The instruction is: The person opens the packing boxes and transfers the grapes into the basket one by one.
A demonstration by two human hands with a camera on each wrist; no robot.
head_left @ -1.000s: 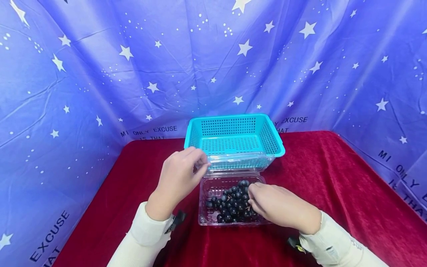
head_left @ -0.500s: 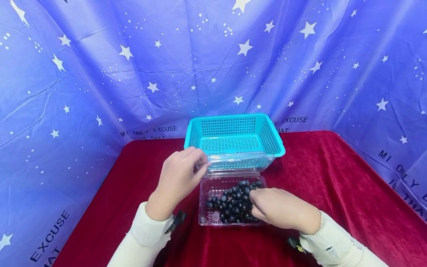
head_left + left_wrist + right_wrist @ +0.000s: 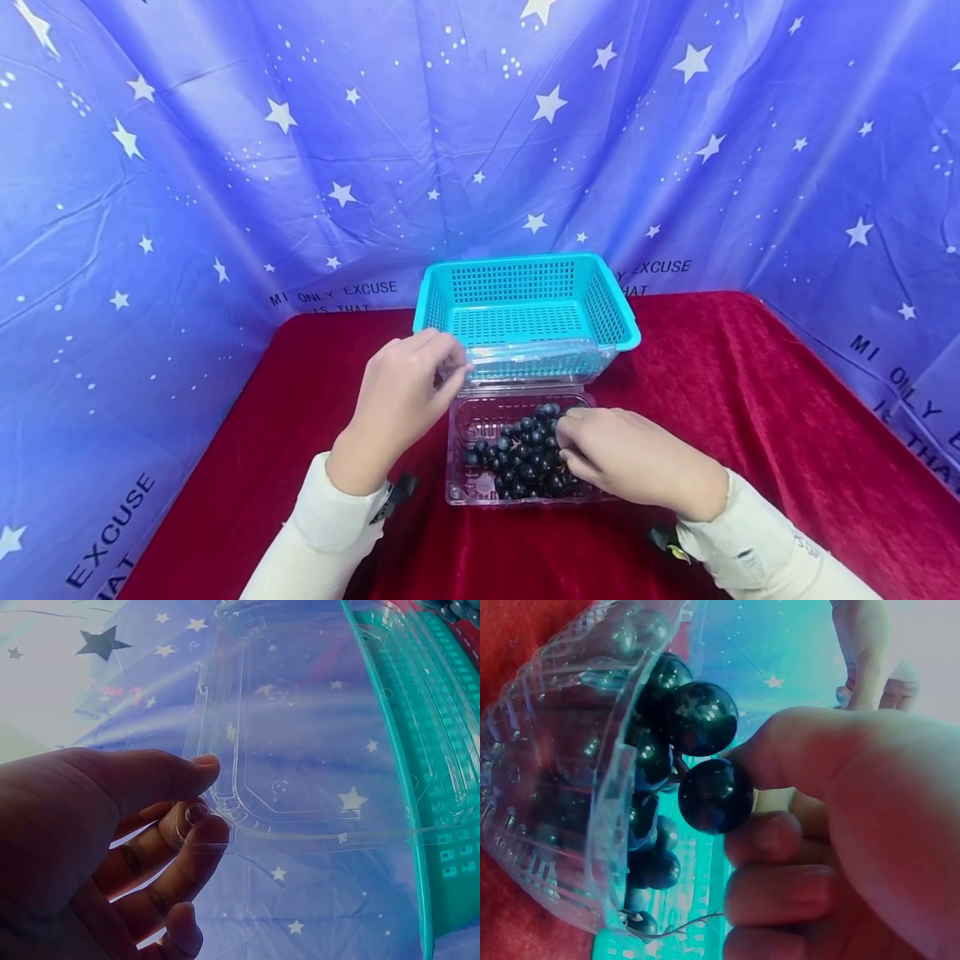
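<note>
My right hand (image 3: 637,458) hides the right end of the black grapes (image 3: 525,467) from above. At my right wrist, one berry blocks the tip of my thumb; thumb and forefinger are clamped on the bunch there, though I can't tell whether on fruit or stem. My other fingers curl just beside it. The bunch lies in the clear plastic tray (image 3: 480,429), sprawling leftward from my fingertips, the tray's long axis running left to right. My left hand (image 3: 405,392) pinches the left corner of the see-through lid (image 3: 532,358), which stands raised along the tray's far side, its length parallel, overlapping the turquoise basket (image 3: 510,261).
</note>
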